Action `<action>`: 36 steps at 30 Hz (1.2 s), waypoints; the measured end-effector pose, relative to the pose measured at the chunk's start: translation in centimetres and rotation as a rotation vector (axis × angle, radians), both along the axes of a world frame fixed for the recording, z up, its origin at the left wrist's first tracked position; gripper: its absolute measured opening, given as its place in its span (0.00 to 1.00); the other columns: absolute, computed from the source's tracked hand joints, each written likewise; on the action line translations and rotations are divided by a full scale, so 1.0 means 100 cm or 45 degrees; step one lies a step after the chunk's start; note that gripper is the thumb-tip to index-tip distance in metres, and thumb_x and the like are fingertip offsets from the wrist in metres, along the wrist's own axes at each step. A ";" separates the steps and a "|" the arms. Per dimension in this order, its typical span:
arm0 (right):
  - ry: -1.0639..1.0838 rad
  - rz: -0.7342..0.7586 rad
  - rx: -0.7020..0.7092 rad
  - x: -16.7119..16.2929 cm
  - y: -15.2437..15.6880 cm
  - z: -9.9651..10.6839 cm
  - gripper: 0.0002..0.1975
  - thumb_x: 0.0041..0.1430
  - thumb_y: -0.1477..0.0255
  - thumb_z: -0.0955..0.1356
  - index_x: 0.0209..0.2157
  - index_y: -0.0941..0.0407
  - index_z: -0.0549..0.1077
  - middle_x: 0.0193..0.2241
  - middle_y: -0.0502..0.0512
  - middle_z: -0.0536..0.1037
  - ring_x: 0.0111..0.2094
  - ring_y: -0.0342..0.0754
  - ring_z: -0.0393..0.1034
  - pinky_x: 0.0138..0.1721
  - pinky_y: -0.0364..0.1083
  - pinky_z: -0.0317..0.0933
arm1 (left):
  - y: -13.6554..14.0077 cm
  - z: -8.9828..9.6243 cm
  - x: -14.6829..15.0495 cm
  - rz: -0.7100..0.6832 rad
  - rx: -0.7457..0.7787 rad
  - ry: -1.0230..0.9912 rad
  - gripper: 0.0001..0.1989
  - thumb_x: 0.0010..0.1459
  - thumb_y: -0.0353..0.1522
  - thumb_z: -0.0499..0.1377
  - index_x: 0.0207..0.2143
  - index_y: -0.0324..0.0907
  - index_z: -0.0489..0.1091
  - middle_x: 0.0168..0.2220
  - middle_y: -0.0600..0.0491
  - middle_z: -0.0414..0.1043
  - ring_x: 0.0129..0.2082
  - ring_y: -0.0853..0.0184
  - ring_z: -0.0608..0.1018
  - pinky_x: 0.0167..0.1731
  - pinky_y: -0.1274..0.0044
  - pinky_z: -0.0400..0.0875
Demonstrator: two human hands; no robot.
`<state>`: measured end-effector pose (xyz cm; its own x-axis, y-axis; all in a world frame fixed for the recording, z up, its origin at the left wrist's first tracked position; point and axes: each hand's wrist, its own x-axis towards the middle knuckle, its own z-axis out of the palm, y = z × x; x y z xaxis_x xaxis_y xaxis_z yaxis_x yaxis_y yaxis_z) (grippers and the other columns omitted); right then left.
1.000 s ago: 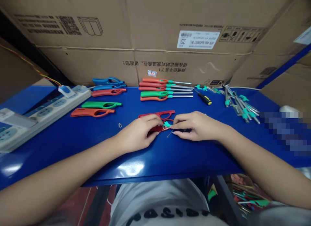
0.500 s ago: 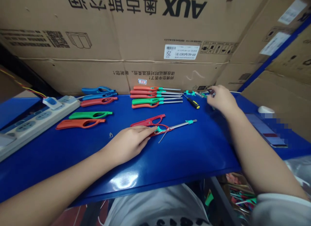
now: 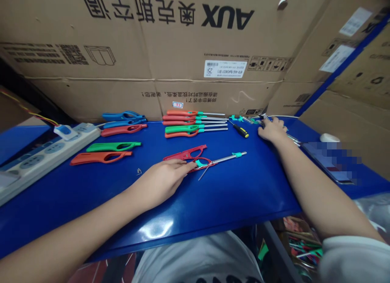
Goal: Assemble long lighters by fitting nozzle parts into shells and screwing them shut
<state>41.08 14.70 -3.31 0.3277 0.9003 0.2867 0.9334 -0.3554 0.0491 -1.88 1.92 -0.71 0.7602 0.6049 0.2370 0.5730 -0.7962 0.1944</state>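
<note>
My left hand [image 3: 166,179] holds an opened red gas lighter [image 3: 210,164] down on the blue table, its fingers closed on the handle. A metal tube [image 3: 227,158] with a green piece near its tip sticks out to the right, and thin wires show by the trigger opening. Just behind lies the loose red handle half [image 3: 190,153]. At the back right, my right hand [image 3: 272,129] is over a pile of small metal parts [image 3: 263,117], fingers apart and bent down. Its fingertips are partly hidden. Beside it lie small green pieces [image 3: 236,117].
Several lighters with metal tubes [image 3: 213,129] lie in a row at the back, near a black and yellow screwdriver [image 3: 240,130]. Coloured handle shells [image 3: 114,146] and a power strip [image 3: 45,153] are on the left. A phone [image 3: 329,161] lies right. Cardboard [image 3: 179,47] walls the back.
My right hand has shifted slightly and its fingers have spread lower over the metal parts. The left hand stays on the red lighter. The view has tilted a little.
</note>
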 end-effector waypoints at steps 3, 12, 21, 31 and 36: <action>0.062 -0.081 0.025 0.001 0.003 -0.002 0.20 0.61 0.65 0.64 0.51 0.60 0.74 0.57 0.73 0.66 0.57 0.69 0.61 0.52 0.65 0.59 | 0.000 0.000 0.000 -0.018 0.001 -0.023 0.19 0.70 0.29 0.49 0.59 0.43 0.69 0.54 0.47 0.77 0.50 0.57 0.81 0.49 0.66 0.77; 0.143 -0.023 0.178 -0.005 0.003 0.002 0.12 0.59 0.68 0.66 0.41 0.61 0.73 0.57 0.72 0.67 0.58 0.66 0.59 0.57 0.63 0.54 | -0.002 -0.003 -0.001 0.058 -0.131 -0.058 0.19 0.68 0.27 0.52 0.59 0.45 0.68 0.52 0.49 0.78 0.49 0.59 0.81 0.48 0.69 0.77; 0.536 0.869 0.647 -0.079 -0.031 0.044 0.08 0.58 0.65 0.69 0.35 0.54 0.71 0.35 0.56 0.74 0.35 0.51 0.70 0.42 0.51 0.67 | -0.006 0.004 0.002 0.108 -0.143 0.033 0.20 0.66 0.27 0.53 0.59 0.44 0.69 0.46 0.46 0.80 0.44 0.56 0.83 0.42 0.69 0.78; 0.994 1.680 0.324 -0.179 -0.106 0.036 0.05 0.60 0.69 0.73 0.37 0.55 0.75 0.32 0.53 0.79 0.30 0.44 0.73 0.34 0.44 0.70 | -0.009 -0.001 0.011 0.122 -0.299 -0.546 0.24 0.63 0.37 0.62 0.61 0.42 0.67 0.58 0.46 0.74 0.56 0.58 0.78 0.55 0.67 0.74; 1.115 1.777 0.183 -0.189 -0.117 0.029 0.07 0.60 0.70 0.73 0.41 0.56 0.77 0.33 0.55 0.82 0.29 0.44 0.74 0.33 0.43 0.71 | -0.012 -0.006 0.018 0.088 -0.517 -0.883 0.20 0.63 0.34 0.63 0.57 0.41 0.70 0.46 0.50 0.82 0.43 0.64 0.84 0.47 0.74 0.79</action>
<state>22.19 3.00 -0.42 -0.5629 0.6044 0.5638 0.2411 0.7725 -0.5874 -0.05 0.68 -1.36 0.4783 0.7857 0.3924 0.2611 -0.5539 0.7906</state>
